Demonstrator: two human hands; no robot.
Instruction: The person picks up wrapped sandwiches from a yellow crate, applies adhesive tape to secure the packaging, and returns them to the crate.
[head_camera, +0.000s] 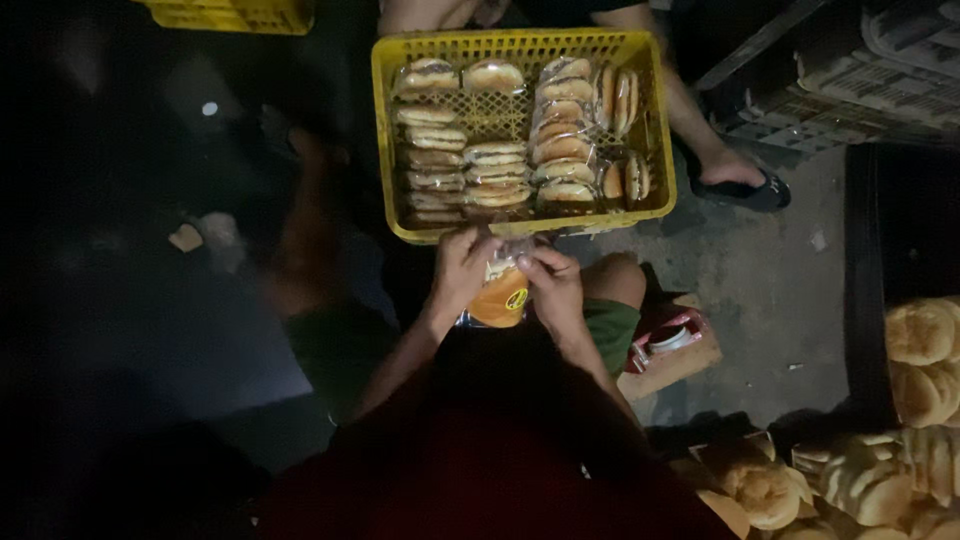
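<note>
Gripping one bagged bun (502, 293) with both hands.
Left hand (461, 268) and right hand (553, 285) pinch its clear wrapper (fingers closed) beside the yellow crate (388, 150).

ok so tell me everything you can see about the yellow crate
The yellow crate is a rectangular plastic basket with lattice walls and floor. It sits level just beyond the left hand and right hand, partly filled with rows of wrapped buns, some flat, some on edge. A patch of floor near the back shows bare.
</note>
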